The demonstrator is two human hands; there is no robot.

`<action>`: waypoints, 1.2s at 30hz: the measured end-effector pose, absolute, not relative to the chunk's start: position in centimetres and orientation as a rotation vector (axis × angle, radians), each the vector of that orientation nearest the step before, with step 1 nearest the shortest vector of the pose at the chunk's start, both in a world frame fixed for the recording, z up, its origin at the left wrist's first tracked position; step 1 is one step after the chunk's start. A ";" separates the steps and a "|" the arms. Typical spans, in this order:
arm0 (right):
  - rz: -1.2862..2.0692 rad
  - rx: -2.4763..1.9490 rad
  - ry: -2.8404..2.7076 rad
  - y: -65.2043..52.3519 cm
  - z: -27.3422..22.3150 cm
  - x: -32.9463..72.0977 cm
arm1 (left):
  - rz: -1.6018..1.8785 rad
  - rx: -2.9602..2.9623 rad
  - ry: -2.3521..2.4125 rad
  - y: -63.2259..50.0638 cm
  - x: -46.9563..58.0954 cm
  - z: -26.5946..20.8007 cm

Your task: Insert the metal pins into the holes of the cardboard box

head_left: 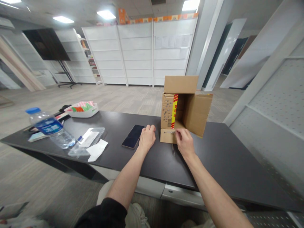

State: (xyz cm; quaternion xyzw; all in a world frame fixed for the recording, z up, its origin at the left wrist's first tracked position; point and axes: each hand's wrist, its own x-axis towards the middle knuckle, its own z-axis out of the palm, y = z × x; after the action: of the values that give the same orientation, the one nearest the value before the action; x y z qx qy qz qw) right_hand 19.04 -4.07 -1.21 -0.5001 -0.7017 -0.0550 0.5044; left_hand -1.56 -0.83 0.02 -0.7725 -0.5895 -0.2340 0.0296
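Observation:
An open cardboard box (201, 110) lies on its side on the dark table, its opening towards me. Small dark round spots dot its left flap (166, 110), and a row of small round marks or pieces runs along the front flap (168, 138). At this front flap, my right hand (185, 142) has thumb and fingers pinched together; whatever is between them is too small to make out. My left hand (147, 137) rests on the table beside a black phone (133, 136), fingers curled in, their tips hidden. Thin metal rods (173, 149) stick out below the front flap.
Left of the phone are a clear plastic case (93, 134), a white paper piece (98, 150) and a tilted water bottle (51, 126). A white basket (87, 111) with colourful packets stands at the back left. White shelves (135, 53) line the far wall.

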 end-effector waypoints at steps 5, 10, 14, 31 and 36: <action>-0.185 -1.254 -1.709 -3.9 -1.4 19.3 | -0.731 -2.367 -1.801 -0.7 -1.6 -0.3; -0.200 -1.291 -1.711 -3.7 -1.9 19.4 | -0.718 -2.375 -1.816 -0.7 -1.6 -0.2; -0.222 -1.339 -1.706 -3.6 -2.1 19.5 | -0.717 -2.371 -1.815 -0.7 -1.6 -0.2; -0.206 -1.405 -1.713 -4.2 -1.8 19.6 | -0.718 -2.368 -1.829 -0.6 -1.7 -0.3; -0.115 -1.351 -1.771 -5.1 -1.3 19.3 | -0.728 -2.368 -1.816 -0.5 -1.7 -0.4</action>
State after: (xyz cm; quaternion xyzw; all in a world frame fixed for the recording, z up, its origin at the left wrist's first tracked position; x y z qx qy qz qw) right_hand 19.34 -5.14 -1.34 -0.5440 -0.7131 -0.0464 0.4398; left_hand -1.65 -0.54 -0.45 -0.7704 -0.5909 -0.2368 0.0349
